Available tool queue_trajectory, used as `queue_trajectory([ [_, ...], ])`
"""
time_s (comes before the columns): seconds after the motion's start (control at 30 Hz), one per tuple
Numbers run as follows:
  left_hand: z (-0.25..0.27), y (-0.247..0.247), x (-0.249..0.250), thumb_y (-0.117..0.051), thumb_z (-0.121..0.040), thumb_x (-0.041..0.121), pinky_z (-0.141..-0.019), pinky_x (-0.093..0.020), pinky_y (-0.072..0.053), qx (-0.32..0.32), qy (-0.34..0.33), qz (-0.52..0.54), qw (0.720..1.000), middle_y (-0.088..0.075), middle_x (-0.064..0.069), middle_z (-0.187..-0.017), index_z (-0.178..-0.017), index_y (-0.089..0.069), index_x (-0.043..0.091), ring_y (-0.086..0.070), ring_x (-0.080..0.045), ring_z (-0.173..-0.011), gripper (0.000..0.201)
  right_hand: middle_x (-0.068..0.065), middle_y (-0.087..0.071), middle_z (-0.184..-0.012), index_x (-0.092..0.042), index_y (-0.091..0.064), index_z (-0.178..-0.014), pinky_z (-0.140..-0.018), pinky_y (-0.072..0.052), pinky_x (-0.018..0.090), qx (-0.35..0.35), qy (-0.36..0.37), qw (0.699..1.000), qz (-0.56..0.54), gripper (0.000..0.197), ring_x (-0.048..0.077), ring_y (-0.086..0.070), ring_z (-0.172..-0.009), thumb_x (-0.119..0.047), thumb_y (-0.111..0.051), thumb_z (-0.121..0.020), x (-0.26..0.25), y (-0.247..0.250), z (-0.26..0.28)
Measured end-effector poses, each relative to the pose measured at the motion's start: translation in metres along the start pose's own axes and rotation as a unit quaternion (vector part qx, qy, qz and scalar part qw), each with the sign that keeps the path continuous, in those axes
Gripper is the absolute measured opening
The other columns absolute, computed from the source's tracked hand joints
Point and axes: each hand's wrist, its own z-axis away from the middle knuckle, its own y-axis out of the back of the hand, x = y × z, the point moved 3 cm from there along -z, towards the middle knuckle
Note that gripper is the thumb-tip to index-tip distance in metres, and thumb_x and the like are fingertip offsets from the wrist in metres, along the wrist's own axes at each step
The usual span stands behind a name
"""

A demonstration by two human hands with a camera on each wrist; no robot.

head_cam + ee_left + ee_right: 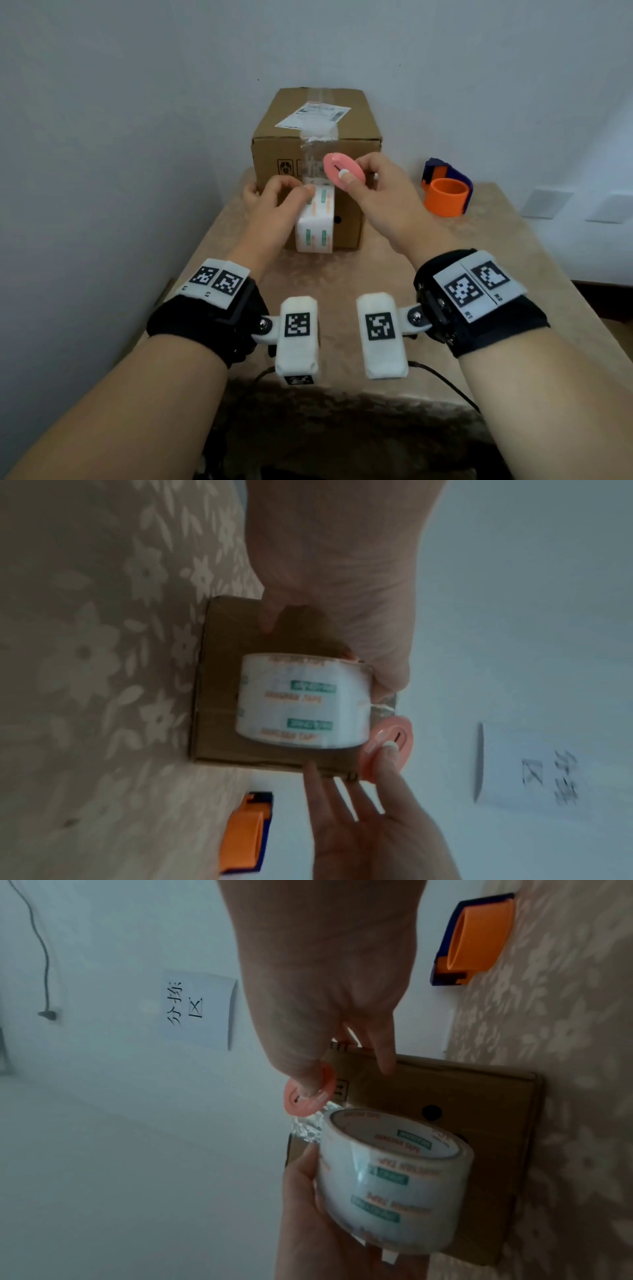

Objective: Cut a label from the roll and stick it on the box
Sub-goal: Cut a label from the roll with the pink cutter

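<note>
We seem to be in a plain parcel-packing corner: a small table under a beige flower-patterned cloth [445, 260] against a bare white wall [137, 102], a handwritten paper sign [200, 1010] taped there, an orange-and-blue tape dispenser [447, 192] beside a taped brown cardboard box [318, 137].

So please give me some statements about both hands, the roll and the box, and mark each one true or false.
1. The left hand holds the roll. True.
2. The right hand holds scissors. False: it pinches a pink round cutter.
3. The roll lies flat on the table. False: it is held against the front of the box.
4. A printed label already sits on top of the box. True.
5. The orange dispenser stands on the box. False: it stands on the table, right of it.
</note>
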Motion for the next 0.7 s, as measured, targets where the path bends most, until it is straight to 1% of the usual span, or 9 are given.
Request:
queue_trajectory([
  [0.17, 0.016, -0.014, 0.004, -0.052, -0.063, 0.064, -0.11, -0.047, -0.033, -0.034, 0.015, -0.021, 0.999, -0.03, 0.0, -0.135, -0.076, -0.058, 0.046, -0.037, -0.025, -0.126, 0.023, -0.01, -0.055, -0.086, -0.018, -0.055, -0.099, -0.067, -0.041, 0.022, 0.024, -0.011, 0.999, 0.038, 0.012, 0.005, -0.05, -0.075, -0.028, -0.056, -0.093, 0.001, 0.028, 0.016],
  [0.23, 0.021, -0.015, 0.009, -0.055, -0.069, 0.059, -0.11, -0.045, -0.033, -0.058, 0.022, -0.023, 0.998, -0.029, 0.0, -0.137, -0.082, -0.059, 0.043, -0.037, -0.025, -0.126, 0.021, -0.002, -0.056, -0.091, -0.016, -0.054, -0.097, -0.067, -0.04, 0.023, 0.021, -0.009, 0.997, 0.071, 0.012, 0.012, -0.051, -0.079, -0.027, -0.056, -0.093, 0.004, 0.035, 0.022],
  [0.3, 0.018, -0.012, 0.013, -0.056, -0.082, 0.049, -0.109, -0.036, -0.032, -0.078, 0.011, -0.038, 0.996, -0.031, -0.004, -0.138, -0.096, -0.06, 0.033, -0.038, -0.022, -0.126, 0.021, 0.002, -0.053, -0.091, -0.018, -0.051, -0.093, -0.064, -0.037, 0.024, 0.024, -0.011, 0.995, 0.097, 0.01, 0.014, -0.048, -0.075, -0.027, -0.056, -0.093, 0.009, 0.04, 0.024],
  [0.33, 0.015, -0.009, 0.016, -0.055, -0.085, 0.046, -0.107, -0.033, -0.032, -0.075, 0.004, -0.045, 0.996, -0.033, -0.005, -0.137, -0.101, -0.06, 0.029, -0.038, -0.021, -0.126, 0.023, 0.003, -0.05, -0.093, -0.019, -0.052, -0.093, -0.066, -0.037, 0.025, 0.034, -0.017, 0.994, 0.104, 0.01, 0.014, -0.047, -0.075, -0.028, -0.057, -0.092, 0.012, 0.043, 0.023],
  [0.4, 0.007, -0.002, 0.02, -0.057, -0.082, 0.048, -0.108, -0.034, -0.032, -0.031, -0.016, -0.06, 0.998, -0.034, -0.004, -0.132, -0.097, -0.058, 0.028, -0.036, -0.021, -0.127, 0.025, 0.002, -0.042, -0.102, -0.017, -0.057, -0.101, -0.078, -0.034, 0.021, 0.072, -0.014, 0.987, 0.143, 0.016, 0.014, -0.045, -0.082, -0.029, -0.057, -0.091, 0.014, 0.047, 0.019],
  [0.47, 0.005, 0.003, 0.023, -0.059, -0.077, 0.049, -0.109, -0.035, -0.032, 0.032, -0.046, -0.101, 0.993, -0.033, -0.001, -0.118, -0.091, -0.054, 0.027, -0.036, -0.021, -0.123, 0.026, 0.003, -0.044, -0.102, -0.012, -0.06, -0.104, -0.073, -0.035, 0.016, 0.101, 0.023, 0.981, 0.162, 0.022, 0.014, -0.045, -0.084, -0.029, -0.058, -0.09, 0.009, 0.047, 0.017],
  [0.57, 0.005, 0.0, 0.027, -0.059, -0.079, 0.045, -0.098, -0.031, -0.04, 0.044, -0.035, -0.106, 0.993, -0.033, 0.0, -0.108, -0.088, -0.05, 0.023, -0.042, -0.02, -0.112, 0.026, 0.0, -0.057, -0.089, -0.012, -0.061, -0.097, -0.061, -0.036, 0.012, 0.091, 0.064, 0.985, 0.131, 0.018, 0.01, -0.05, -0.072, -0.028, -0.061, -0.088, -0.001, 0.038, 0.016],
  [0.63, 0.007, -0.005, 0.028, -0.058, -0.081, 0.043, -0.083, -0.029, -0.046, 0.006, -0.002, -0.056, 0.998, -0.043, -0.001, -0.106, -0.086, -0.048, 0.023, -0.052, -0.018, -0.098, 0.023, -0.002, -0.06, -0.088, -0.013, -0.06, -0.099, -0.064, -0.043, 0.016, 0.073, 0.07, 0.989, 0.108, 0.018, 0.006, -0.053, -0.071, -0.027, -0.061, -0.089, -0.004, 0.03, 0.016],
  [0.7, 0.01, -0.011, 0.03, -0.055, -0.084, 0.038, -0.072, -0.029, -0.049, -0.046, 0.027, -0.009, 0.999, -0.056, -0.002, -0.102, -0.091, -0.048, 0.023, -0.06, -0.018, -0.089, 0.019, -0.002, -0.065, -0.096, -0.014, -0.059, -0.105, -0.074, -0.05, 0.023, 0.054, 0.073, 0.993, 0.079, 0.019, 0.01, -0.062, -0.085, -0.025, -0.06, -0.09, -0.002, 0.024, 0.015],
])
